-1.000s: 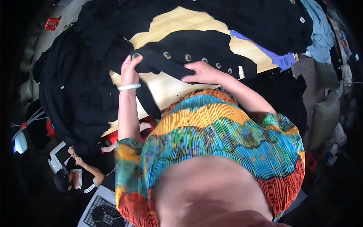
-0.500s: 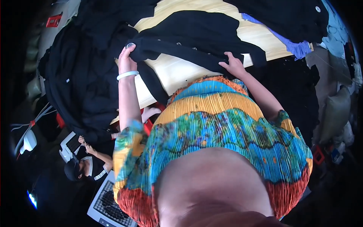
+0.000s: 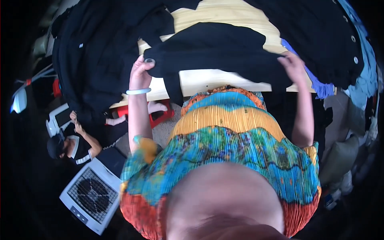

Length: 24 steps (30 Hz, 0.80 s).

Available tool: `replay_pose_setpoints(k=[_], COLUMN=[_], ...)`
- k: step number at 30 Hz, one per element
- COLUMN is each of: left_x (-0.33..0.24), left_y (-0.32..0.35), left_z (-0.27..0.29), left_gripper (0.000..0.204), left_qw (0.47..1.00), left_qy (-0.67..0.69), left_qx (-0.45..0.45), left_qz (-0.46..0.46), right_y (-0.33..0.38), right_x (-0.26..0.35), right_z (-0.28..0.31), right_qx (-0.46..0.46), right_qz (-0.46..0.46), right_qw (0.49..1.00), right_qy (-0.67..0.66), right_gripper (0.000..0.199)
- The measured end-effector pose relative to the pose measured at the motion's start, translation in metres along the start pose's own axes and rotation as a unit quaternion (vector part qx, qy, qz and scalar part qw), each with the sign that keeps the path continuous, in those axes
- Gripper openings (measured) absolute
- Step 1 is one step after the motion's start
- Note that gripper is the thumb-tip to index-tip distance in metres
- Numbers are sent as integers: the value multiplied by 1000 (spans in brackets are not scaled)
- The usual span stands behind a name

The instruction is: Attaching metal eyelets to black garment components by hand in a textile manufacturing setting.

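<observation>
A black garment [image 3: 212, 48] lies spread across the pale wooden table, its near band stretched between my two hands. My left hand [image 3: 141, 72], with a pale bangle on the wrist, pinches the garment's left end, thumb on top beside a round pale disc [image 3: 149, 61] like a button. At the right end, my right hand [image 3: 295, 69] has its fingertips at the fabric's edge. Motion blurs those fingers, so whether they grip it does not show. A narrow black strip of cloth hangs down near the left hand over the table's front edge.
Black clothing is heaped on the left [image 3: 92, 72]. More black cloth [image 3: 316, 32] with round buttons covers the right, beside purple fabric [image 3: 320, 84] and light blue fabric [image 3: 362, 80]. Another person [image 3: 76, 144] sits lower left, near a grey fan unit [image 3: 92, 192]. A red stool [image 3: 162, 114] stands under the table [image 3: 228, 12].
My right hand has moved right and slightly up along the garment to its end. The left still pinches its end, slightly lower. The near band's row of buttons no longer shows.
</observation>
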State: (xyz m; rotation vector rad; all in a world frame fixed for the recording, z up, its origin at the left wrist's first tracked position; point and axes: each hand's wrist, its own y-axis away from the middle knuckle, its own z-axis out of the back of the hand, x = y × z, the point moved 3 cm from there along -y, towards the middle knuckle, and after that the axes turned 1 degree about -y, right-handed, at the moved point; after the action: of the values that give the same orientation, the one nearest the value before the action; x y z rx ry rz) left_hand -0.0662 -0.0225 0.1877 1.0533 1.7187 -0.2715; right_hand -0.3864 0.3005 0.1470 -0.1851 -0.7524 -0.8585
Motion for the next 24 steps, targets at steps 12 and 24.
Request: replay_pose_setpoints(k=[12, 24], left_x=[212, 117], left_y=[-28, -36], left_z=[52, -11], left_gripper=[22, 36], left_qw=[955, 748], left_qy=[-66, -643], left_qx=[-126, -166], left_qz=[259, -23], right_y=[-54, -5], right_x=[45, 91], right_z=[-93, -192], right_qx=[82, 140], right_qz=[218, 325], right_qw=[956, 921], right_qy=[177, 162], right_gripper=[30, 10])
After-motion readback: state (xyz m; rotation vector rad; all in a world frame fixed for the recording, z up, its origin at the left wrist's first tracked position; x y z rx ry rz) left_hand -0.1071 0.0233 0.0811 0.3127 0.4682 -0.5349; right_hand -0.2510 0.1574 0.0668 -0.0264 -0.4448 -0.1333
